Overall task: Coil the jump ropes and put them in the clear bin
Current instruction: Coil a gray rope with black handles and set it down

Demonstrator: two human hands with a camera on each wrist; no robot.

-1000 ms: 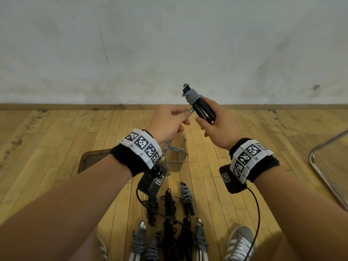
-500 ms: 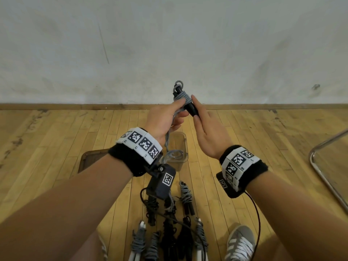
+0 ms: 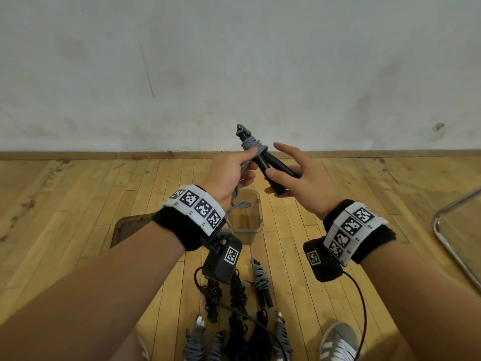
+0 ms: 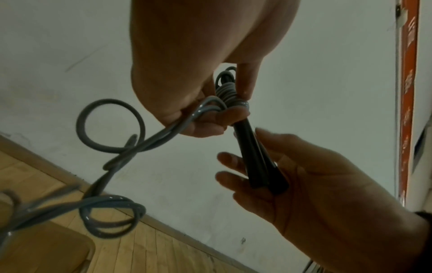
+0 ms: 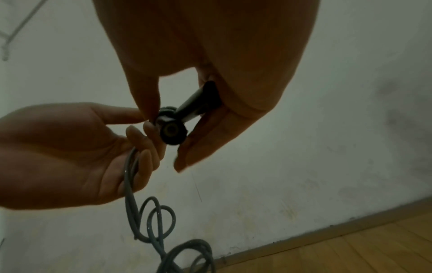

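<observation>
With our right hand (image 3: 294, 175) clasping the paired black handles (image 3: 270, 165) above the clear bin (image 3: 256, 225), we keep our left hand (image 3: 231, 170) pinching the grey rope (image 4: 112, 144) taut so each wrap lies snug

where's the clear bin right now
In the head view the clear bin sits on the floor, centre, just below the left hand.

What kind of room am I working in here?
Probably a gym or sports hall: worn wooden strip floor, a bare scuffed white wall, and bundled jump ropes laid out on the floor near a clear bin.
</observation>
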